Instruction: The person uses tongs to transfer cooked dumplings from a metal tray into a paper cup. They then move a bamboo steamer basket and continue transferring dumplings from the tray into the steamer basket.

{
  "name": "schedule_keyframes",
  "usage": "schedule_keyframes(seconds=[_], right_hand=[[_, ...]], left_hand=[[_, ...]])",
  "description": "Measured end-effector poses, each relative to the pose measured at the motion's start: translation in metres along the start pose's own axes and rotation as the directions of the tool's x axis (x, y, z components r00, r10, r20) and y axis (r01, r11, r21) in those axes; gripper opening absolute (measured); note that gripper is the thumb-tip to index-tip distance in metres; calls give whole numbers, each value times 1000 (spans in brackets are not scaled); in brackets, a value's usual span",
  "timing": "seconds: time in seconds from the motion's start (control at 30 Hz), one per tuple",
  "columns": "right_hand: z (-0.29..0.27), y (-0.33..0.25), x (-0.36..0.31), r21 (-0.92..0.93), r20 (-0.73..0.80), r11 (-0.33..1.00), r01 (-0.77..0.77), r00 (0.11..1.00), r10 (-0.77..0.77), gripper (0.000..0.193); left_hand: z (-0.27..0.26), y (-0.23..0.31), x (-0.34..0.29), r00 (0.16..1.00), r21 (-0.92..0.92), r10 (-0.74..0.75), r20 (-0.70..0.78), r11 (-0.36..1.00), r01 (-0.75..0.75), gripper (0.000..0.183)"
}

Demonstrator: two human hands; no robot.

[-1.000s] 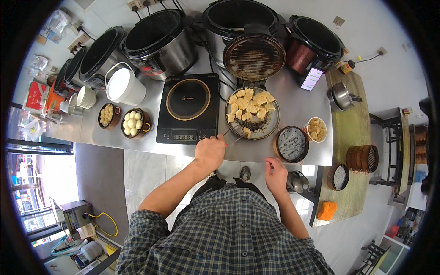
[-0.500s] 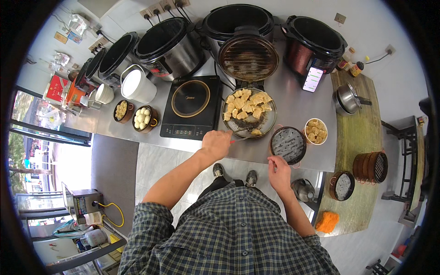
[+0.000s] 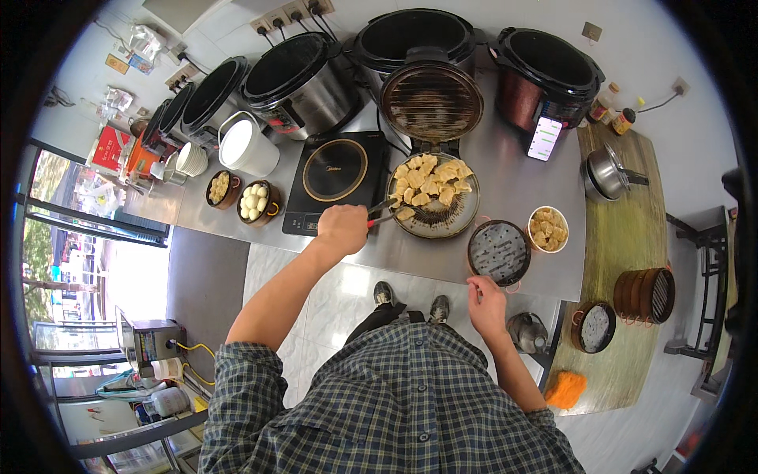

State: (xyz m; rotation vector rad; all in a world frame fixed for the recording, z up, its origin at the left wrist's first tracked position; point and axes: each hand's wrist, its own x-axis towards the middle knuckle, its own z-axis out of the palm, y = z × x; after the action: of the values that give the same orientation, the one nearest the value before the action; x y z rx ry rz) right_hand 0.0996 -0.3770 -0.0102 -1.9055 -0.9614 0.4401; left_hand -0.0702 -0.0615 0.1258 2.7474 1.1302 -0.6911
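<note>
My left hand (image 3: 342, 229) is closed around a red-handled metal utensil (image 3: 382, 212). Its thin end reaches the left rim of the round electric griddle (image 3: 436, 230), whose ridged lid (image 3: 432, 103) stands raised. Browned dough pieces (image 3: 430, 183) cover the back and left of the plate. Most of the utensil's handle is hidden in my fist. Just below a round steamer basket (image 3: 499, 253) with a perforated grey liner, my right hand (image 3: 486, 305) is loosely curled with nothing visible in it. A white tub (image 3: 548, 229) of browned pieces stands beside the basket.
A black induction cooker (image 3: 335, 170) lies left of the griddle. Farther left are small baskets of white buns (image 3: 253, 203) and browned pieces (image 3: 223, 189), and a white bucket (image 3: 249, 148). Large cookers (image 3: 300, 87) line the wall. More steamers (image 3: 643, 295) occupy the wooden table.
My left hand has moved left with the utensil, away from the griddle's front. The lone piece at the front of the plate no longer shows there. My right hand has dropped slightly from the basket's rim.
</note>
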Motion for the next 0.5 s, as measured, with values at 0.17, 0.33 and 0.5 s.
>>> schedule_keyframes(seconds=[0.17,0.33,0.5], right_hand=[[-1,1,6,23,-43,999,33,999,-32,12],[-2,-4,8,26,3,999,-39,999,39,12],[-1,-3,7,32,-2,999,-32,999,32,12]], left_hand=[[-5,9,-13,986,121,64,-153,992,-46,29],[21,23,-14,965,249,203,-166,955,-159,21],[26,-1,4,971,127,96,-220,989,-69,23]])
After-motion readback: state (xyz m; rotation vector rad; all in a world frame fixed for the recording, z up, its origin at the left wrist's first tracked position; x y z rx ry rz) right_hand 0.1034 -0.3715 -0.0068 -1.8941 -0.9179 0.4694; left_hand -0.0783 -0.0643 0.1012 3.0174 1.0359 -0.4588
